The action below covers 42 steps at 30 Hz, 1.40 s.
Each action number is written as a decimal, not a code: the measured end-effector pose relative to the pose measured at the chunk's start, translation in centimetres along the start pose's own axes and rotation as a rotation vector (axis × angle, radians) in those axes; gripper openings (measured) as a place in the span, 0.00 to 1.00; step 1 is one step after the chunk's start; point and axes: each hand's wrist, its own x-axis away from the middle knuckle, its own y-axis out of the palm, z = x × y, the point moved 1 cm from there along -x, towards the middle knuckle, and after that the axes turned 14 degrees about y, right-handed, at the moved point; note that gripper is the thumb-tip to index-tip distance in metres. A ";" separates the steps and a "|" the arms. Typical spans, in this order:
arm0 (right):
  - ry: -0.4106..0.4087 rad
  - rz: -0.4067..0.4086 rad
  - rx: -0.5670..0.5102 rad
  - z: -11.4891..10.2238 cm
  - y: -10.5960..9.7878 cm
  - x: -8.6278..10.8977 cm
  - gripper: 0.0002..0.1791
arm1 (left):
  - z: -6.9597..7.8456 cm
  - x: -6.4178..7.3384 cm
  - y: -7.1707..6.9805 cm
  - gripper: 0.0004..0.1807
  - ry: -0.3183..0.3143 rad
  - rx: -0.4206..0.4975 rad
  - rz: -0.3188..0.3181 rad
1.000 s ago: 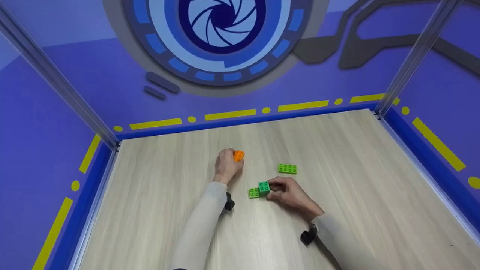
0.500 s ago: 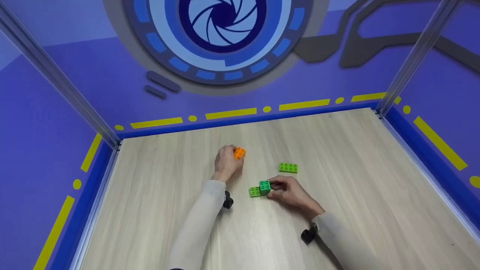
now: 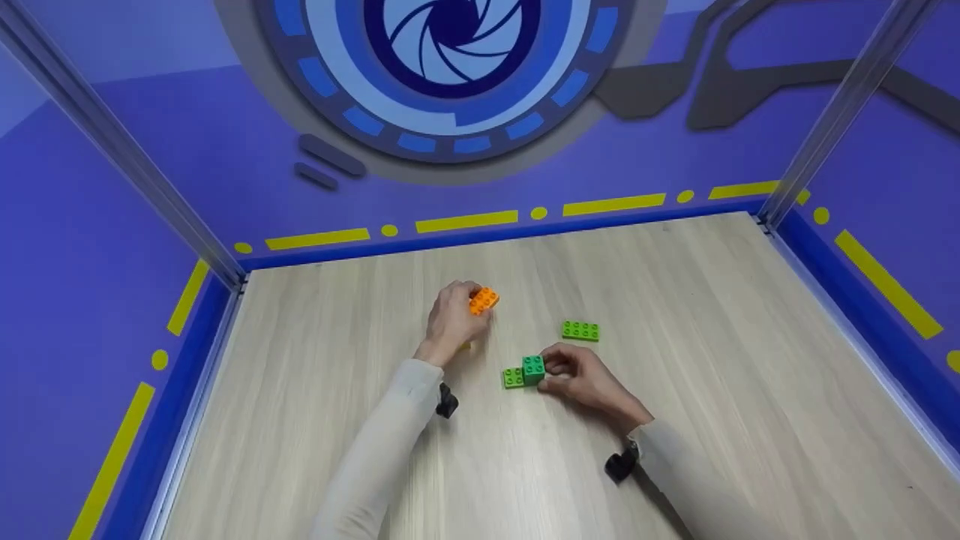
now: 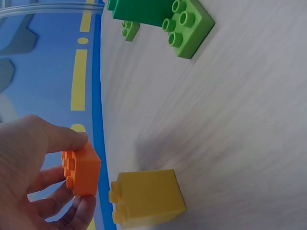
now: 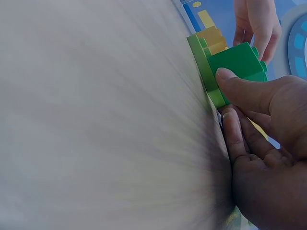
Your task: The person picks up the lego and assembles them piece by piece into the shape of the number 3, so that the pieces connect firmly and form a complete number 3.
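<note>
My left hand [image 3: 452, 319] pinches an orange toy building brick [image 3: 484, 301] between thumb and fingers, raised above the table. Below that hand, a yellow brick [image 4: 148, 196] sits on the table; the head view shows only a sliver of it. My right hand [image 3: 589, 377] grips a dark green brick [image 3: 533, 370] at its right side, thumb and fingers around it. This brick sits on one end of a flat light green brick [image 3: 513, 377], whose studs stay bare at the left end.
Behind the right hand, a second flat light green brick [image 3: 580, 331] lies on the wooden table [image 3: 360, 315]. Blue-purple panels [image 3: 450, 196] with yellow marks enclose the back and sides, joined by metal corner posts [image 3: 844, 112].
My left hand has moved slightly away from me and up with the orange brick, and a bit of yellow now shows beneath it. My right hand keeps its hold on the green brick.
</note>
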 end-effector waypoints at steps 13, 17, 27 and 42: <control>0.010 0.006 -0.010 -0.1 0.1 0.2 0.19 | 0.4 2.5 -1.3 0.20 0.113 0.063 -0.077; 0.015 0.005 0.006 0.1 0.1 0.1 0.19 | 0.3 3.0 -1.4 0.20 0.146 0.061 -0.105; 0.008 0.009 0.015 0.0 0.0 -0.1 0.19 | 1.0 3.8 -1.8 0.20 0.210 0.017 -0.121; -0.015 0.024 0.002 0.0 0.2 -0.2 0.20 | 2.6 4.2 -1.6 0.20 0.300 0.032 -0.131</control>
